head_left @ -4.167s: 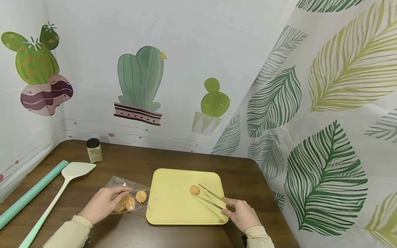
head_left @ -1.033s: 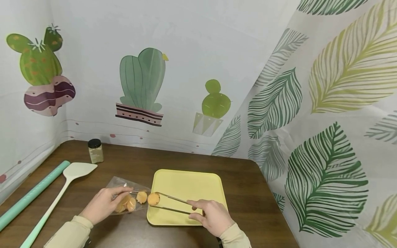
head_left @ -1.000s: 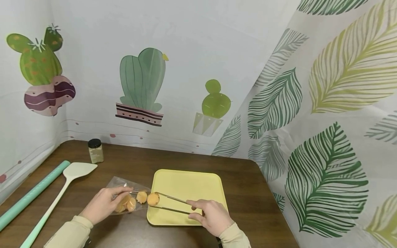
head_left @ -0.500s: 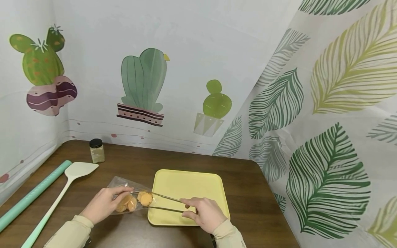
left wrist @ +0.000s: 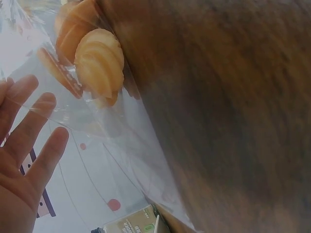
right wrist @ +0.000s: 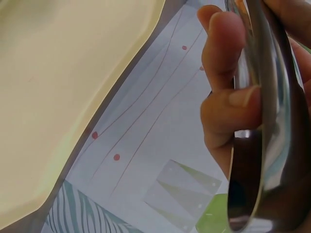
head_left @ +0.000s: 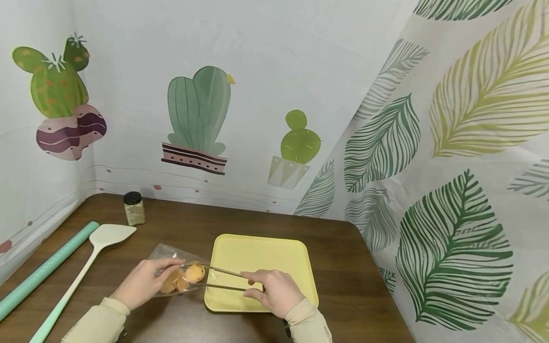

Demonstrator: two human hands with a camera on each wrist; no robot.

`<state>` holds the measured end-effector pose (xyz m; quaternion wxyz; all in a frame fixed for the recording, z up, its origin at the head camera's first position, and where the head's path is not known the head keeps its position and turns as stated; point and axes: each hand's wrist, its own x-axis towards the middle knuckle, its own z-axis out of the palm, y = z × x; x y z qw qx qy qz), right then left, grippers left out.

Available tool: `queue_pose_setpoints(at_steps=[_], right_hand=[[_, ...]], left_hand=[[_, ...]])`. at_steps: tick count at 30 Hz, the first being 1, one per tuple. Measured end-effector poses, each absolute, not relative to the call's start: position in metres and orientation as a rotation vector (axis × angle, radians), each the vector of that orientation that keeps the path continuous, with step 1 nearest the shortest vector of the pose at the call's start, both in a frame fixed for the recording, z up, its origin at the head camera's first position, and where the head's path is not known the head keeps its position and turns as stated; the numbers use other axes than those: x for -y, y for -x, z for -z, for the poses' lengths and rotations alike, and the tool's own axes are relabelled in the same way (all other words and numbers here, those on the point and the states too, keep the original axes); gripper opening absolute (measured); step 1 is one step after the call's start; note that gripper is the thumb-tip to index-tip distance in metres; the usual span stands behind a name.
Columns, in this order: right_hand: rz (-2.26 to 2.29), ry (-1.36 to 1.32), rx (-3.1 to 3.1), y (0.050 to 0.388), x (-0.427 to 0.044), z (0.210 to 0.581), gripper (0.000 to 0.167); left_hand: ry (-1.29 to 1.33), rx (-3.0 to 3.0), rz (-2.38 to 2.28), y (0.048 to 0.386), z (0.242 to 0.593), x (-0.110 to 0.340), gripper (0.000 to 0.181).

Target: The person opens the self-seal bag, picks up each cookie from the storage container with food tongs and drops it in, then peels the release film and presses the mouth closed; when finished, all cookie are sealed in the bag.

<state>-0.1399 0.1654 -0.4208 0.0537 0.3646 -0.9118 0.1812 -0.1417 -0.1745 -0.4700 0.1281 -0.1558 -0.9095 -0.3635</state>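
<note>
My left hand (head_left: 143, 281) pinches the upper edge of a clear plastic bag (head_left: 160, 251) at the left of the yellow tray (head_left: 261, 250). Several round golden cookies (left wrist: 99, 63) lie inside the bag; one swirled cookie shows plainly in the left wrist view. My right hand (head_left: 276, 291) grips metal tongs (head_left: 227, 272), fingers and thumb on opposite arms. The tong arms reach left over the tray into the bag's mouth, their tips at a cookie (head_left: 195, 273); whether they still squeeze it is unclear. The right wrist view shows the tongs' curved rear end (right wrist: 277, 165).
On the dark wooden table (head_left: 343, 267), a pale spatula (head_left: 112, 233) with a green handle lies left of the bag. Beyond it is a long turquoise rod (head_left: 47, 269). A black-lidded jar (head_left: 135, 209) stands at the back left, near the patterned cloth wall.
My right hand has carried a cookie in the tongs from above the tray leftward into the bag's opening. My left hand has stayed in place on the bag.
</note>
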Motion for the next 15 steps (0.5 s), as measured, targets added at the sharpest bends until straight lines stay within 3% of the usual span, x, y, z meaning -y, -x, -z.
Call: queue_pose_setpoints(at_steps=[15], right_hand=[[-0.525,-1.150,2.768,0.1427,-0.1563,0.4244,0.038]], left_hand=[[0.462,2.632,1.071,0.1409,0.4692,0.1739,0.019]])
